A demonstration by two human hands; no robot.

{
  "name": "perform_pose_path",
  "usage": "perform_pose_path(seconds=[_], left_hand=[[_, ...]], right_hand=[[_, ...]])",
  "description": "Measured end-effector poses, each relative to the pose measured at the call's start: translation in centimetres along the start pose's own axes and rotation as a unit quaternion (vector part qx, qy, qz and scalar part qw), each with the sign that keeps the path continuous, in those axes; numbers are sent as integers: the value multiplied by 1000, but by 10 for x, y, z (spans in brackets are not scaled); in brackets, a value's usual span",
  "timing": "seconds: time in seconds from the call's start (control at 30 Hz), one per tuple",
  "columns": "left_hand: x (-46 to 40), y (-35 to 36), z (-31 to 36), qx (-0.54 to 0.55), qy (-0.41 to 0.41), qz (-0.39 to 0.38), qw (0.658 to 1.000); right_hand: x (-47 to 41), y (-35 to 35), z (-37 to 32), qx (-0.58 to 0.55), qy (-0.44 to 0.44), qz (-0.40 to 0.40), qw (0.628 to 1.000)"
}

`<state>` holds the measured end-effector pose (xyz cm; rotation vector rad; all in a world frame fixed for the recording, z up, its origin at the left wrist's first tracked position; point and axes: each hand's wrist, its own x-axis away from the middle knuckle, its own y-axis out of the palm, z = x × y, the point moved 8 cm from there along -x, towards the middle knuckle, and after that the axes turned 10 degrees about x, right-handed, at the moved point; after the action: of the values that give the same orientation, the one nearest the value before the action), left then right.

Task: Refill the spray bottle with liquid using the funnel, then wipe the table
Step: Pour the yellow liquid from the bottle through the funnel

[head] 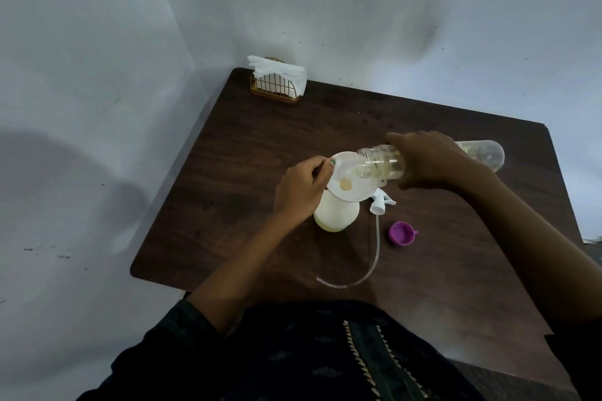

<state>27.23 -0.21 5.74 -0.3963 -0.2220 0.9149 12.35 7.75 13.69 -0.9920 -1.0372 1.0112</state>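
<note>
A white spray bottle (337,215) stands upright on the dark wooden table (247,153), and a white funnel (351,185) sits in its neck. My left hand (301,190) pinches the funnel's left rim. My right hand (430,161) grips a clear plastic bottle (381,162), tipped sideways with its open mouth over the funnel; yellowish liquid shows inside it and at the funnel's hole. The white spray head (381,202) lies on the table just right of the spray bottle, and its clear tube (374,257) curves toward me.
A purple cap (402,234) lies open side up, right of the tube. A gold wire holder with white tissues (277,81) stands at the table's far left corner against the wall. The table's left edge and near left corner lie beside the white wall.
</note>
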Motion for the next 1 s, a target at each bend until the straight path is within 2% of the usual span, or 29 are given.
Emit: perform_pose_path(seconds=[1.0], left_hand=[[-1, 1, -1, -5, 2, -3, 1000]], right_hand=[[-2, -1, 0, 10, -3, 4, 1000]])
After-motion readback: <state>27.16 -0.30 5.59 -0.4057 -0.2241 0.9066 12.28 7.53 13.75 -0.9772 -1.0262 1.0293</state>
